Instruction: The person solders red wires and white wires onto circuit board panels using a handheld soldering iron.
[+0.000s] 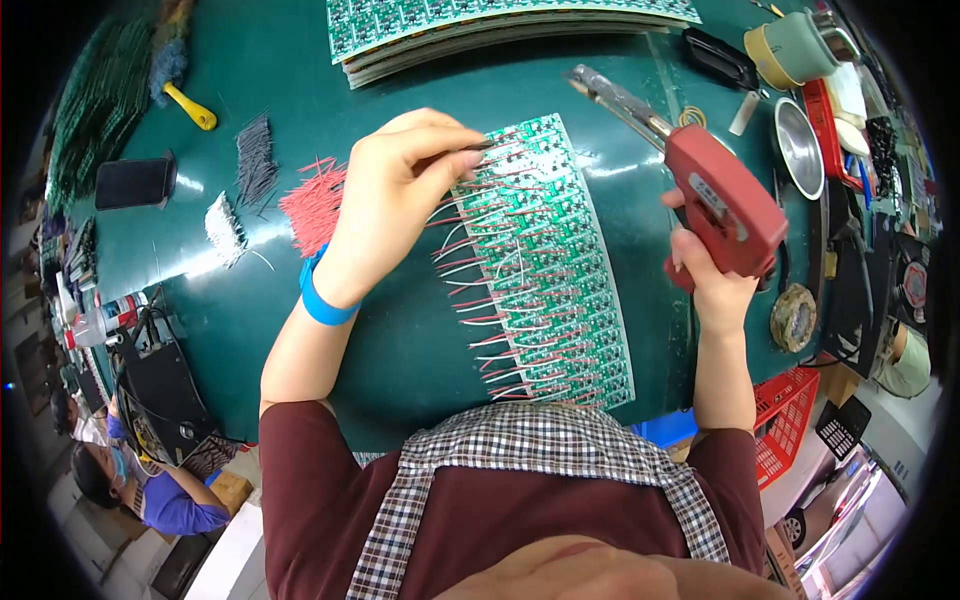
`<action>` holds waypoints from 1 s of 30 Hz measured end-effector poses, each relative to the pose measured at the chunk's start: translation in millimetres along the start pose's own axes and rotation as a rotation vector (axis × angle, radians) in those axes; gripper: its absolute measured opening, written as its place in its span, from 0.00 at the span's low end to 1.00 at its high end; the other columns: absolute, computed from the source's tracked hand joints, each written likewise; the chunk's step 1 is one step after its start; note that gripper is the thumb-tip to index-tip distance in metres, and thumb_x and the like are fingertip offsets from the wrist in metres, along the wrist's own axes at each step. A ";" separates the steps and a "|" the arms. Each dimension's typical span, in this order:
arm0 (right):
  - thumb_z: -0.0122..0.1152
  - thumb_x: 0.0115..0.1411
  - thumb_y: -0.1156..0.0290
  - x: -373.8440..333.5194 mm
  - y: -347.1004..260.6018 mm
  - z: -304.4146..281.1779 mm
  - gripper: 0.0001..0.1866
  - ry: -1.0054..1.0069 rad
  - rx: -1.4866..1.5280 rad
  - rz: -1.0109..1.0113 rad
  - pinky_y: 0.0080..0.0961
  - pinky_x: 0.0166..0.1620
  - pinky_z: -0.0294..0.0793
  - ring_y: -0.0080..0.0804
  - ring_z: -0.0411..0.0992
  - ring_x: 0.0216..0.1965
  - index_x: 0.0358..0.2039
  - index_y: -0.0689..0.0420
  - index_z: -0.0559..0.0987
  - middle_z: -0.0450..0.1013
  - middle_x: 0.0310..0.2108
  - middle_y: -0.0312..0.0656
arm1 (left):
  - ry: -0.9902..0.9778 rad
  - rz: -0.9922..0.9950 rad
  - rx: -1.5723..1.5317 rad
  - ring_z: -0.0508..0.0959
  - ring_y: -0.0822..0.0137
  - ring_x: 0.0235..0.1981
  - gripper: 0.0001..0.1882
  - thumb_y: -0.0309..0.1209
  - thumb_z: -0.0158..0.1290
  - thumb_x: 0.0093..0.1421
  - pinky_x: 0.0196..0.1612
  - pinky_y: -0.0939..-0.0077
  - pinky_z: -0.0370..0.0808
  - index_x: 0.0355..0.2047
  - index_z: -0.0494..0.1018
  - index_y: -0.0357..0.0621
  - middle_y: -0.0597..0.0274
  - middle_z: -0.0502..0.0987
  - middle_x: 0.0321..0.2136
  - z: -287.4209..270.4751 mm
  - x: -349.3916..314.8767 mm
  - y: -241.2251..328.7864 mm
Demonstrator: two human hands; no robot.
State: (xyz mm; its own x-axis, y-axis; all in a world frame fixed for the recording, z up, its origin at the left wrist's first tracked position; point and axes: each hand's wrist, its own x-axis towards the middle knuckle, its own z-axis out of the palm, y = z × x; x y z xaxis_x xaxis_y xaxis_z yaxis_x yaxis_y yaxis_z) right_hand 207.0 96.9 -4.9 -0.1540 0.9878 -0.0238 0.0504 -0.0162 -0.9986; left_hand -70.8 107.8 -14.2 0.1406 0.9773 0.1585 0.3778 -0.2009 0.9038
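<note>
A rectangular green printed-circuit panel (pixel 570 270) with pale edges lies flat on the dark green table (pixel 395 345), right in front of the person. Thin red and white wires (pixel 483 300) stick out past its left edge in a row. At the panel's upper left, the bare left hand (pixel 400 190), above a bright blue wristband (pixel 327 292), pinches thumb and fingertips together on a thin dark wire (pixel 487 146). Right of the panel, the right hand (pixel 722 285) is wrapped around a red pistol-shaped soldering tool (pixel 722 195), its metal tip raised toward the upper left, apart from the panel.

Beside the left wrist lies a heap of short red wires (pixel 312 207); farther left are a small white wire heap (pixel 224 230) and a dark grey wire heap (pixel 256 160). Beyond the panel stands a thick stack of green circuit panels (pixel 500 30). A round shiny metal bowl (pixel 798 150) sits to the right of the tool.
</note>
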 end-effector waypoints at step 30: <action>0.56 0.52 0.70 -9.1 7.8 -0.4 0.24 -0.012 0.176 0.104 0.15 0.20 0.64 0.20 0.63 0.17 0.47 0.67 0.63 0.69 0.34 0.51 | 0.010 0.473 0.621 0.72 0.65 0.25 0.10 0.22 0.51 0.40 0.25 0.76 0.70 0.27 0.72 0.42 0.63 0.71 0.23 26.7 21.6 -28.8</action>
State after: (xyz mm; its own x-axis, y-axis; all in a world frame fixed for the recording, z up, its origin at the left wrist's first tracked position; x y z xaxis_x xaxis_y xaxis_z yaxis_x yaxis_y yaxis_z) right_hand 209.2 87.9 -12.4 -0.1691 0.9774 -0.1271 -0.1062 -0.1463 -0.9835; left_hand -54.2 132.9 -47.4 0.4076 0.7782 0.4778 0.7232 -0.5946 0.3514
